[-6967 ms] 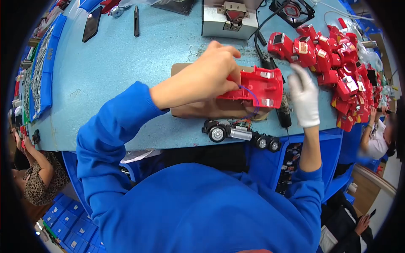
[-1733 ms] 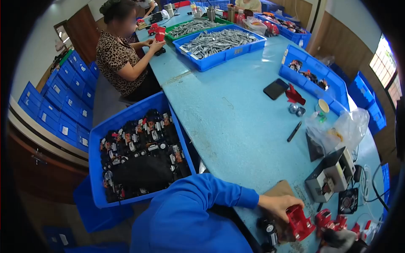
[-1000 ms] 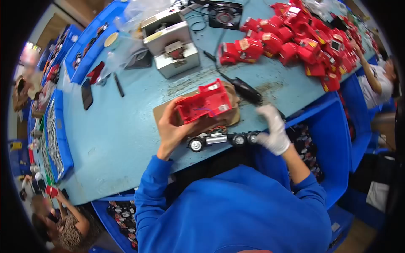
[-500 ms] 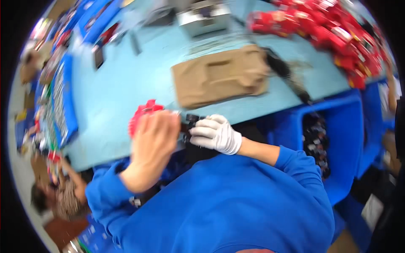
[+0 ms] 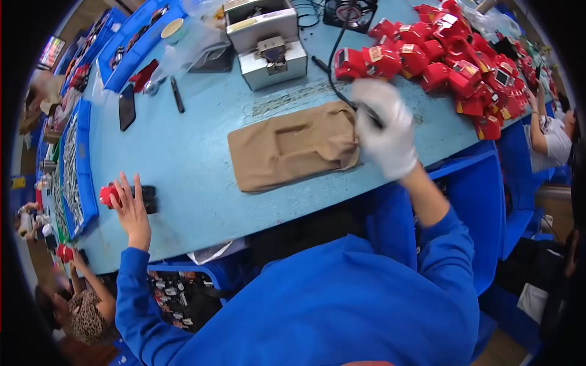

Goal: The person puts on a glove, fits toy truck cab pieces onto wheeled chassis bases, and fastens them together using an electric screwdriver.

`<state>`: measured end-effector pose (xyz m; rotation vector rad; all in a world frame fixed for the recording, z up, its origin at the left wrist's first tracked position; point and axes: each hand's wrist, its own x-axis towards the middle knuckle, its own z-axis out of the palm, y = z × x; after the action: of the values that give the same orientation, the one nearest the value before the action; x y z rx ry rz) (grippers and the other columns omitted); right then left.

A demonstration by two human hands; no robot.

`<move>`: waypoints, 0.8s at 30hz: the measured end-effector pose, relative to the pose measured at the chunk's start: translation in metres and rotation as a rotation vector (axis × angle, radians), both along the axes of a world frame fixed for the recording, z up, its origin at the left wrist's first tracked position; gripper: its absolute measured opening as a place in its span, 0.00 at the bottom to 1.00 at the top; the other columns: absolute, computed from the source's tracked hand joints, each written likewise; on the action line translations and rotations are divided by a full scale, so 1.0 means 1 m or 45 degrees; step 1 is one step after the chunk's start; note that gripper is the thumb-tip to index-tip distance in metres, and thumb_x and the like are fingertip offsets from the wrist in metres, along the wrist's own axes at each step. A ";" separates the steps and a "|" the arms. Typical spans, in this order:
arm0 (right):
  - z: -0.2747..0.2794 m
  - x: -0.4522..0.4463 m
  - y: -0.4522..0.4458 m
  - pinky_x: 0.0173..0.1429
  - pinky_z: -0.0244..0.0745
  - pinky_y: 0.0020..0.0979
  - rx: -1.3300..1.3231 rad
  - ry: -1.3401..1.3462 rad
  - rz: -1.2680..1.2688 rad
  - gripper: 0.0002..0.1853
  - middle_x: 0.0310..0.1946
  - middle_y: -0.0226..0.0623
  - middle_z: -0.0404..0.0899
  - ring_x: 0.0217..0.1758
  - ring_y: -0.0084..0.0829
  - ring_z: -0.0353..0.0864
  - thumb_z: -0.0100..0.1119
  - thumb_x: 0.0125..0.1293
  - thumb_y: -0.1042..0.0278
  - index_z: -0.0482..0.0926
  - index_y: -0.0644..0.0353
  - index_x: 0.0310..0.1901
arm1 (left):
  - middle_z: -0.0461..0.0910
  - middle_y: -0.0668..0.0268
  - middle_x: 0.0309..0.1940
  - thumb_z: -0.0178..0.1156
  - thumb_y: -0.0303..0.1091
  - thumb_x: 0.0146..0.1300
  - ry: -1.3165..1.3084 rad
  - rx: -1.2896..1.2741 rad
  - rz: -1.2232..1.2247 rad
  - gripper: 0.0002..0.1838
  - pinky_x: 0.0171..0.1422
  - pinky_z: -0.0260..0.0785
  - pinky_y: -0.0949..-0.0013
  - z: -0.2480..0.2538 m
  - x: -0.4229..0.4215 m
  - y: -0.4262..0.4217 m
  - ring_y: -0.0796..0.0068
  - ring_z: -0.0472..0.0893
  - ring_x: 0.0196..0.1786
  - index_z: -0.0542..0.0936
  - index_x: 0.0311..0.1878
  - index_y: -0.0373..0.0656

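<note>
My left hand [image 5: 132, 210], bare with fingers spread, lies over a toy truck at the table's left front. The truck's red cab [image 5: 109, 196] and black chassis [image 5: 149, 199] show on either side of the fingers. My right hand [image 5: 390, 131], white-gloved and blurred, is over a black corded tool [image 5: 370, 114] just right of the brown cloth-covered pad [image 5: 262, 152]. Part of the tool shows between the smeared fingers; whether they grip it I cannot tell. The pad has a recess and carries nothing.
Red cab shells [image 5: 455, 67] are heaped at the back right. A metal device [image 5: 268, 52] and fan [image 5: 351, 12] stand behind the pad. A phone [image 5: 126, 107], black pen-like tool [image 5: 177, 95] and blue tray [image 5: 87, 183] are left. Two co-workers sit at the sides.
The red shell and wheeled chassis, earlier separate, are now together at the far left, moved there from the pad. My right hand has left them and moved right to the tool.
</note>
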<state>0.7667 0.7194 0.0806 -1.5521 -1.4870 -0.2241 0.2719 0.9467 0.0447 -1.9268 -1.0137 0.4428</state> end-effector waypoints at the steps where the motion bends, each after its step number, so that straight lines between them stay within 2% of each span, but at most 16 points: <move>1: 0.004 0.032 0.006 0.59 0.69 0.36 -0.075 -0.116 -0.132 0.18 0.47 0.43 0.77 0.54 0.44 0.75 0.60 0.50 0.79 0.77 0.62 0.46 | 0.48 0.59 0.73 0.56 0.26 0.53 -0.066 -0.008 -0.002 0.37 0.74 0.36 0.52 0.005 0.018 -0.010 0.58 0.50 0.74 0.61 0.69 0.55; 4: -0.020 0.120 0.037 0.63 0.66 0.39 -0.420 -0.497 -0.395 0.34 0.53 0.45 0.73 0.59 0.44 0.71 0.67 0.46 0.64 0.69 0.58 0.58 | 0.51 0.54 0.71 0.63 0.26 0.47 -0.524 -0.280 -0.202 0.38 0.71 0.44 0.53 0.011 0.081 -0.027 0.53 0.51 0.73 0.65 0.65 0.47; 7: 0.002 0.119 0.046 0.60 0.68 0.38 -1.045 -0.441 -0.416 0.38 0.51 0.47 0.74 0.55 0.44 0.74 0.70 0.40 0.55 0.71 0.59 0.56 | 0.55 0.51 0.68 0.68 0.25 0.43 -0.912 -0.595 -0.559 0.33 0.70 0.49 0.54 0.037 0.163 -0.066 0.51 0.54 0.70 0.72 0.58 0.44; 8: -0.003 0.118 0.041 0.58 0.70 0.38 -0.983 -0.327 -0.367 0.41 0.47 0.48 0.75 0.51 0.45 0.76 0.71 0.35 0.49 0.73 0.61 0.53 | 0.56 0.51 0.68 0.68 0.25 0.43 -0.995 -0.673 -0.641 0.33 0.69 0.49 0.54 0.041 0.183 -0.077 0.51 0.55 0.70 0.72 0.57 0.44; 9: -0.006 0.113 0.033 0.55 0.72 0.40 -0.927 -0.168 -0.428 0.36 0.43 0.48 0.77 0.48 0.44 0.77 0.70 0.35 0.44 0.78 0.61 0.46 | 0.57 0.51 0.67 0.68 0.24 0.42 -1.101 -0.757 -0.728 0.33 0.69 0.50 0.54 0.044 0.201 -0.087 0.50 0.55 0.70 0.73 0.57 0.44; 12: 0.005 0.104 0.004 0.53 0.73 0.37 -0.788 -0.118 -0.733 0.33 0.38 0.49 0.78 0.45 0.43 0.79 0.70 0.36 0.42 0.81 0.62 0.39 | 0.62 0.53 0.64 0.68 0.23 0.45 -1.341 -1.046 -0.924 0.34 0.67 0.56 0.57 0.057 0.253 -0.117 0.53 0.60 0.67 0.70 0.60 0.43; 13: 0.011 0.096 -0.009 0.50 0.75 0.36 -0.595 -0.025 -0.760 0.32 0.35 0.48 0.80 0.40 0.42 0.81 0.71 0.37 0.43 0.80 0.63 0.38 | 0.63 0.52 0.63 0.69 0.25 0.46 -1.605 -1.349 -0.876 0.35 0.67 0.57 0.57 0.057 0.273 -0.128 0.55 0.62 0.66 0.68 0.61 0.42; 14: 0.013 0.091 -0.019 0.46 0.77 0.34 -0.381 0.145 -0.595 0.30 0.34 0.46 0.82 0.37 0.36 0.83 0.73 0.41 0.46 0.80 0.64 0.38 | 0.63 0.52 0.62 0.70 0.27 0.48 -1.859 -1.670 -0.785 0.36 0.67 0.57 0.57 0.054 0.294 -0.141 0.56 0.63 0.65 0.67 0.62 0.41; 15: 0.027 0.068 -0.028 0.44 0.77 0.31 -0.224 0.560 -0.332 0.28 0.35 0.42 0.83 0.37 0.29 0.83 0.74 0.44 0.49 0.80 0.65 0.40 | 0.64 0.51 0.61 0.70 0.30 0.49 -2.099 -2.005 -0.647 0.37 0.66 0.58 0.58 0.051 0.312 -0.155 0.57 0.65 0.64 0.65 0.64 0.41; 16: 0.036 0.046 -0.039 0.46 0.77 0.27 -0.222 0.799 -0.155 0.21 0.34 0.37 0.83 0.41 0.25 0.82 0.69 0.54 0.55 0.80 0.65 0.42 | 0.66 0.53 0.59 0.70 0.31 0.51 -2.359 -2.245 -0.538 0.38 0.64 0.61 0.60 0.051 0.331 -0.167 0.61 0.67 0.61 0.63 0.65 0.40; 17: 0.037 0.032 -0.054 0.50 0.75 0.28 -0.236 1.015 0.063 0.24 0.46 0.38 0.79 0.46 0.24 0.78 0.69 0.56 0.63 0.75 0.64 0.52 | 0.69 0.55 0.57 0.70 0.32 0.52 -2.622 -2.476 -0.383 0.40 0.62 0.64 0.63 0.055 0.346 -0.178 0.64 0.70 0.59 0.61 0.66 0.39; 20: 0.043 0.058 -0.131 0.49 0.76 0.28 -0.245 0.809 -0.143 0.17 0.39 0.38 0.81 0.45 0.26 0.80 0.62 0.61 0.62 0.78 0.65 0.46 | 0.77 0.62 0.46 0.67 0.28 0.55 -2.483 -2.246 -0.201 0.30 0.51 0.72 0.70 0.071 0.341 -0.185 0.72 0.78 0.48 0.66 0.60 0.38; 21: 0.043 0.071 -0.159 0.49 0.76 0.28 -0.254 0.730 -0.188 0.15 0.37 0.38 0.82 0.45 0.26 0.81 0.60 0.63 0.61 0.79 0.65 0.44 | 0.77 0.61 0.46 0.66 0.28 0.56 -2.467 -2.149 -0.409 0.29 0.49 0.73 0.70 0.064 0.335 -0.170 0.71 0.79 0.46 0.67 0.60 0.37; 22: 0.020 0.099 -0.187 0.51 0.75 0.31 0.341 1.237 -0.035 0.23 0.47 0.39 0.78 0.46 0.29 0.79 0.65 0.60 0.64 0.73 0.66 0.54 | 0.77 0.60 0.46 0.64 0.28 0.57 -2.450 -2.034 -0.617 0.28 0.47 0.75 0.70 0.058 0.331 -0.153 0.71 0.79 0.45 0.67 0.60 0.37; 23: 0.001 0.112 -0.216 0.51 0.75 0.33 0.536 1.209 -0.294 0.19 0.44 0.40 0.80 0.43 0.32 0.80 0.59 0.64 0.63 0.74 0.67 0.52 | 0.78 0.60 0.46 0.63 0.28 0.58 -2.429 -1.904 -0.825 0.27 0.46 0.76 0.71 0.053 0.330 -0.141 0.71 0.80 0.44 0.67 0.60 0.36; 24: -0.044 0.130 -0.252 0.49 0.75 0.30 0.584 1.232 -0.898 0.14 0.41 0.39 0.80 0.40 0.30 0.80 0.57 0.64 0.68 0.77 0.66 0.47 | 0.78 0.60 0.46 0.65 0.26 0.55 -2.342 -1.591 -0.812 0.28 0.48 0.75 0.68 0.060 0.334 -0.135 0.70 0.80 0.44 0.68 0.59 0.37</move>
<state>0.8972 0.4669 0.0365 -1.4126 -0.1001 -0.1568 0.6055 0.8116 0.1052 -3.5254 -0.9361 -1.8584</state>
